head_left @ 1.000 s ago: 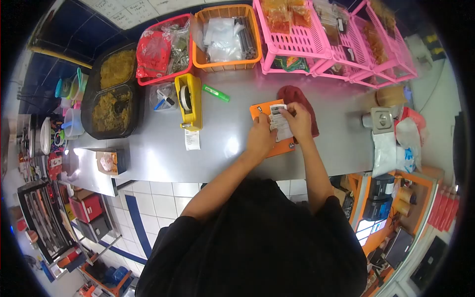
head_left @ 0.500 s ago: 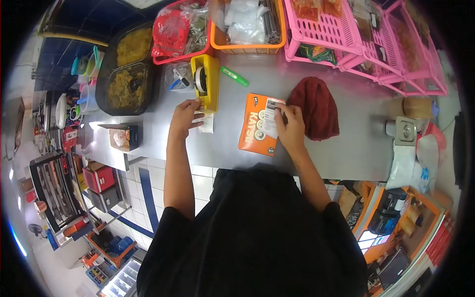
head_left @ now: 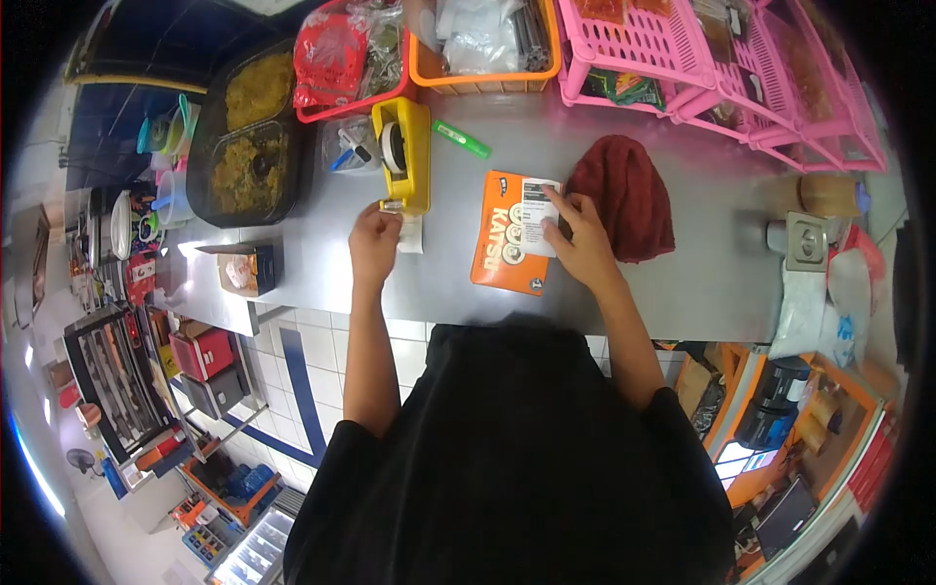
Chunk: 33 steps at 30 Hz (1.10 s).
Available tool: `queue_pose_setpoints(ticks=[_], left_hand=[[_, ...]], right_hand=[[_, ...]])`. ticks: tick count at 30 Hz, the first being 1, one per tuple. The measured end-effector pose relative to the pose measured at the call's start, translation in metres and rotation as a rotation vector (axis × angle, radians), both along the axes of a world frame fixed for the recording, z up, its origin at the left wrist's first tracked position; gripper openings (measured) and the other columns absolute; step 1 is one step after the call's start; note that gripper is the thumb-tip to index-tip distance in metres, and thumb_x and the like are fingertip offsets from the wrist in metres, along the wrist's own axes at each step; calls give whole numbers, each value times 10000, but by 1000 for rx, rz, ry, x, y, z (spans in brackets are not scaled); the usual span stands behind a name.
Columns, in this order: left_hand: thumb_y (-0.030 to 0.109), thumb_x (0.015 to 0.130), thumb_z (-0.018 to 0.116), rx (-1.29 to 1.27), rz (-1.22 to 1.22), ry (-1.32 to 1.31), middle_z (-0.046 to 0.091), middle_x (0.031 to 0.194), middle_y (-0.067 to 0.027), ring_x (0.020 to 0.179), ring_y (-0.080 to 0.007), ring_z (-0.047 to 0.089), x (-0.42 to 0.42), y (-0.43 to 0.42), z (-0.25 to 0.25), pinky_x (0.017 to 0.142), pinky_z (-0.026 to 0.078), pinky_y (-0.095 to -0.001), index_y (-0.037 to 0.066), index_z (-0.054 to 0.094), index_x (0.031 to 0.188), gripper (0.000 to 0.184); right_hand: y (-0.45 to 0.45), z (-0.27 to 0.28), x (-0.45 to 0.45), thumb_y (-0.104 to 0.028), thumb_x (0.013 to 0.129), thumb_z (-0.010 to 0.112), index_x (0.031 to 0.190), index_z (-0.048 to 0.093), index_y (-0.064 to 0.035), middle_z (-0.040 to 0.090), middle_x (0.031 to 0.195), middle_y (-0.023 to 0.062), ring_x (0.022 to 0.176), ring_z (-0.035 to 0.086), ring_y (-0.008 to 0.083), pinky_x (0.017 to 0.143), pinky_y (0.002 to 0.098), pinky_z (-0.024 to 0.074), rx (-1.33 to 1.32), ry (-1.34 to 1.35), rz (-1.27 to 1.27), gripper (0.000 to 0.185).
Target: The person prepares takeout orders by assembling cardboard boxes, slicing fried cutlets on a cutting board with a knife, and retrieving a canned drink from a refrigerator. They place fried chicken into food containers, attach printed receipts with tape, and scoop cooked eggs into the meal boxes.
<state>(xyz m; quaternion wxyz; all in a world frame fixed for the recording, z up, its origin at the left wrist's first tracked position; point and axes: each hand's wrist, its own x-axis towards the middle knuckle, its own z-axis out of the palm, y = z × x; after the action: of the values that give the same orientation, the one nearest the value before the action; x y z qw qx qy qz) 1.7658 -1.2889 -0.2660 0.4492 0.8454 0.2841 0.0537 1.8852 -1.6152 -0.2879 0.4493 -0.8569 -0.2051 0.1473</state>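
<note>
An orange box (head_left: 495, 255) printed "KATSU" lies flat on the metal counter, with a white printed slip (head_left: 535, 219) on its upper right part. My right hand (head_left: 583, 234) rests on the slip, fingers spread. At the front end of the yellow tape dispenser (head_left: 416, 161), my left hand (head_left: 375, 239) has its fingers pinched together by the cutter; whatever they hold is too small to make out. Another paper slip (head_left: 411, 235) lies partly under the dispenser. A dark red cloth (head_left: 624, 200) is right of the box.
A green marker (head_left: 461, 139) lies behind the box. Along the back are a red basket (head_left: 388, 97), an orange basket (head_left: 487, 85) and pink racks (head_left: 639, 63). Black food trays (head_left: 244, 213) and a small open box (head_left: 261, 271) are left; a metal container (head_left: 806, 242) is right.
The slip was held in both hands over the box; it now lies on the box under my right hand. My left hand has moved left to the dispenser and its fingers have closed.
</note>
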Motion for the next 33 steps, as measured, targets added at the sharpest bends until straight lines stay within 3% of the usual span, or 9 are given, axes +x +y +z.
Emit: queue_pose_setpoints(ticks=[3, 6, 13, 18, 21, 23, 26, 28, 33], left_hand=[[169, 918, 632, 587, 6, 140, 676, 1041, -200, 855, -364, 668, 3, -26, 9, 737, 530, -469, 42, 680, 941, 137], [227, 948, 631, 488, -153, 97, 692, 760, -167, 712, -385, 680, 30, -82, 42, 661, 531, -473, 66, 710, 928, 180], [191, 909, 657, 169, -536, -76, 720, 876, -207, 843, -401, 693, 121, -135, 26, 759, 553, -461, 26, 683, 1050, 219], [317, 771, 807, 304, -409, 232, 732, 896, -199, 871, -388, 714, 117, -113, 13, 780, 554, -471, 66, 519, 1307, 659], [315, 804, 789, 322, -382, 465, 712, 951, -234, 936, -440, 685, 83, -93, 48, 787, 544, -508, 82, 548, 1257, 563], [291, 813, 786, 503, -144, 330, 681, 743, -138, 742, -324, 698, 52, -60, 33, 674, 530, -428, 65, 574, 1222, 513], [297, 868, 744, 486, 204, 126, 696, 850, -127, 788, -275, 692, 33, -21, 31, 690, 555, -399, 70, 608, 1202, 427], [326, 964, 647, -314, 283, 256, 638, 1191, -140, 989, -297, 664, 39, -4, 32, 814, 591, -399, 57, 623, 1251, 394], [227, 992, 599, -760, 227, 198, 655, 1176, -143, 1045, -326, 671, 32, 16, 29, 836, 597, -391, 0, 623, 1215, 319]], right_hand=[[-3, 1, -1, -339, 864, 722, 1477, 496, -255, 515, 1320, 187, 1033, 649, 325, 905, 404, 531, -78, -25, 44, 659], [-2, 6, -1, -362, 843, 738, 1499, 462, -276, 512, 1344, 175, 1072, 643, 325, 911, 417, 534, -64, 57, 30, 717], [-1, 5, -5, -388, 830, 740, 1497, 459, -270, 527, 1346, 146, 1108, 640, 326, 901, 433, 541, -102, 44, 4, 733], [0, 14, -7, -394, 813, 741, 1477, 476, -239, 528, 1352, 155, 1125, 626, 358, 887, 471, 547, -188, -1, -16, 732], [3, 21, -3, -373, 801, 740, 1471, 478, -236, 486, 1392, 190, 1184, 586, 384, 881, 494, 549, -255, -87, 0, 732], [4, 31, 3, -359, 793, 742, 1470, 474, -238, 457, 1415, 205, 1217, 561, 393, 883, 501, 549, -249, -112, 25, 739], [3, 35, 15, -336, 772, 756, 1470, 462, -241, 406, 1453, 224, 1255, 529, 403, 893, 500, 548, -289, -151, 118, 764], [3, 34, 19, -326, 760, 768, 1471, 454, -243, 385, 1469, 226, 1261, 523, 404, 900, 494, 548, -324, -172, 205, 782], [-1, 25, 17, -301, 775, 793, 1361, 577, -227, 369, 1495, 208, 1262, 521, 398, 934, 480, 538, -10, -83, 71, 629]])
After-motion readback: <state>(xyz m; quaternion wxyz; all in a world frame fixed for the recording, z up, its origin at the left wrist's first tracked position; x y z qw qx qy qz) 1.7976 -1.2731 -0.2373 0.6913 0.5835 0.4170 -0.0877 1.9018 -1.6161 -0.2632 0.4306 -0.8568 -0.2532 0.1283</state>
